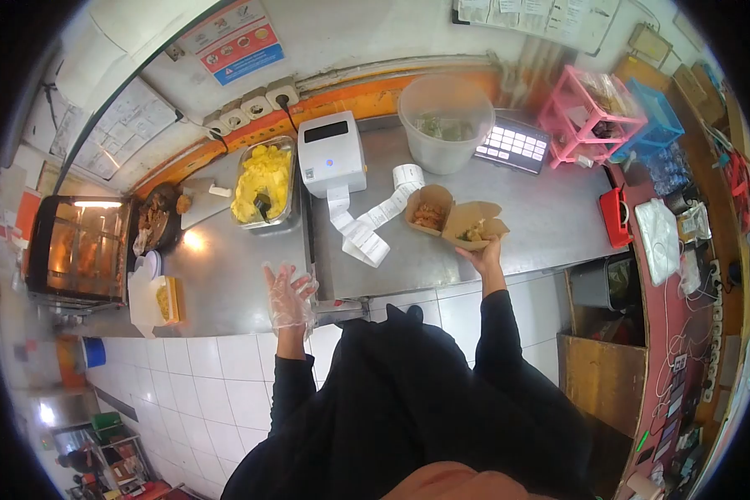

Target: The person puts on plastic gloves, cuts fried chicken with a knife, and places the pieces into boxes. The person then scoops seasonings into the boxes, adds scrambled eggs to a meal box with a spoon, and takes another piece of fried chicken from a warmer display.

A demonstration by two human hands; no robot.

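1. Carton [493, 222] of brown card, flaps open, rests on the right hand [482, 257], which grasps it from underneath, with fingers along its base; pale, chunky food [472, 232] with some green lies inside.
2. Just left of the right hand's carton is a second carton [447, 206], also open, on the counter [525, 225]; it contains orange-brown food [430, 215].
3. Left hand [290, 293], in a clear plastic glove, is released: its palm is open and its fingers are spread near the front edge of the counter, well apart from both cartons.
4. Beyond the left hand, slightly to its right, is a white printer [332, 150]. A printed paper strip [362, 242] trails from it in folds, ending in a curl near the second carton.
5. Also beyond the left hand, beside the printer's left side, is a clear container [285, 218] of yellow food [258, 179], with a black utensil [262, 205] in it.
6. Beyond the right hand, a tall translucent tub [437, 154] holds green leaves, with a lit tablet [512, 147] just to its right.
7. Farther left of the left hand are an open box [145, 304] with yellow contents, a dark bowl [173, 227] of browned food and a lit glass-fronted cabinet [79, 250].
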